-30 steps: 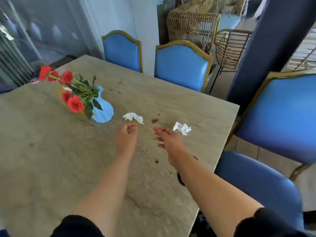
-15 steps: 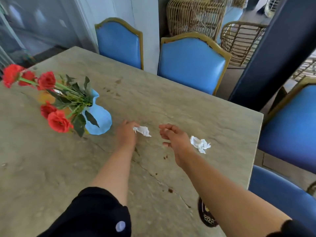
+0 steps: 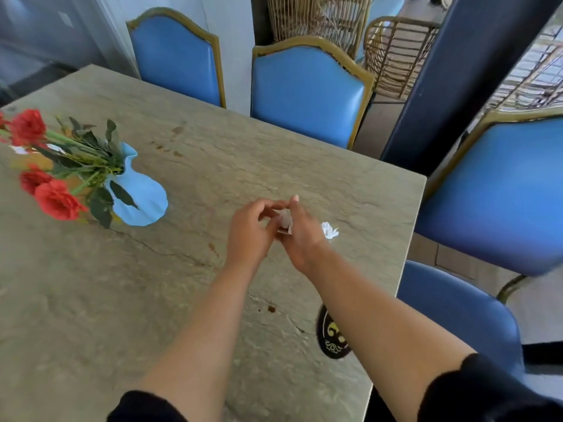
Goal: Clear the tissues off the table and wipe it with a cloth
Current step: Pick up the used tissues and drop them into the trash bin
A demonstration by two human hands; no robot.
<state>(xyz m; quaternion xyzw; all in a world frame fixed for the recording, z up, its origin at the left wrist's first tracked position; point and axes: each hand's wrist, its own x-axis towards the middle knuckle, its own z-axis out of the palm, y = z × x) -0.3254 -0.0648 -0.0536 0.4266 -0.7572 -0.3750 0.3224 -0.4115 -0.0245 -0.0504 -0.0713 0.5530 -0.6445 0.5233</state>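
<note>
Holding one crumpled tissue [image 3: 285, 220] pinched between the curled left hand [image 3: 248, 231] and right hand [image 3: 301, 236] just above the surface [image 3: 213, 166], apparently to pass it across, the person leaves a second tissue [image 3: 330, 230] lying beside the right hand.

A matt, rough stone-like finish with cracks and stains is shown by the table [image 3: 213, 166]. Crumpled white paper forms the tissue [image 3: 329, 230] at its 3 o'clock edge. Glossy blue upholstery is seen on the chairs [image 3: 307, 92].
</note>
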